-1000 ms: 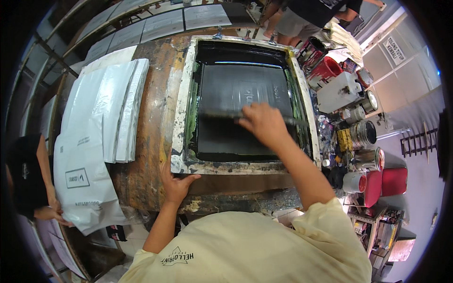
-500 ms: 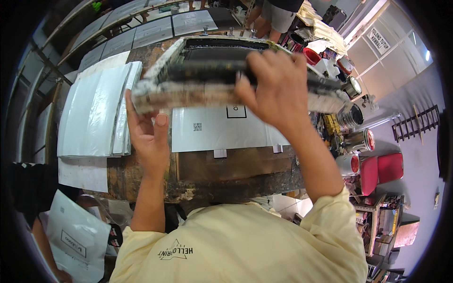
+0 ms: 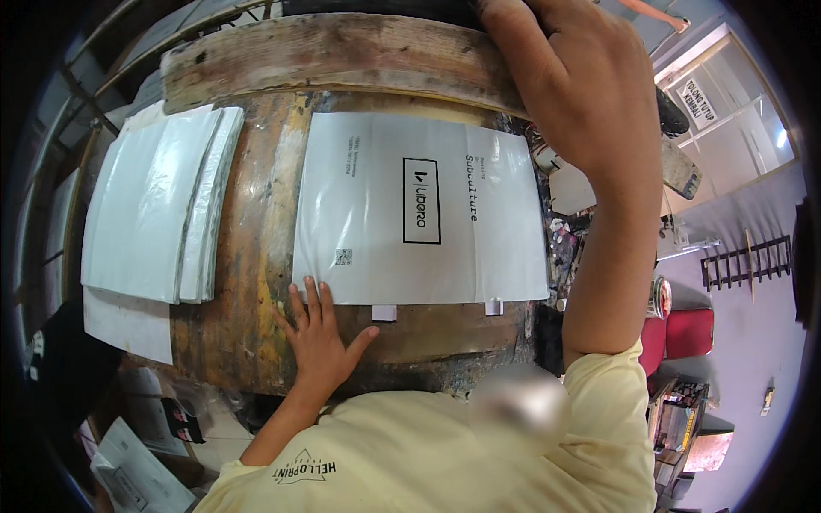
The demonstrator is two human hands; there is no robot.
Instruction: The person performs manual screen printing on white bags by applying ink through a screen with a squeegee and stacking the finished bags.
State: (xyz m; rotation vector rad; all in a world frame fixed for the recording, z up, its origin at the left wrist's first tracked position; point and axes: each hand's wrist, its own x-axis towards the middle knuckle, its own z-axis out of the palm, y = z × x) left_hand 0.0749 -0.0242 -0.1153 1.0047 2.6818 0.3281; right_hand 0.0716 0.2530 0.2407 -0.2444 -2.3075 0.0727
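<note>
A white plastic bag (image 3: 368, 205) with black print, including a boxed logo and a square code, lies flat on the worn table (image 3: 244, 256). My left hand (image 3: 321, 346) is open with its fingers spread, the fingertips at the bag's near left corner. Beyond the bag, a wooden screen-printing frame (image 3: 342, 51) is tilted up with its long edge toward me. My right hand (image 3: 581, 85) is raised at the frame's right part and grips it; the fingertips are partly cut off by the upper picture edge.
A stack of white plastic bags (image 3: 141, 205) lies on the table's left. Two small white tabs (image 3: 384, 313) sit at the bag's near edge. At lower left, a person in dark clothing (image 3: 68, 359) is beside another printed bag (image 3: 137, 470). Red chairs (image 3: 689, 333) stand at the right.
The screen frame has swung up and away, uncovering the printed bag. My right hand has risen with it. My left hand has let go of the frame and come down to the bag's corner.
</note>
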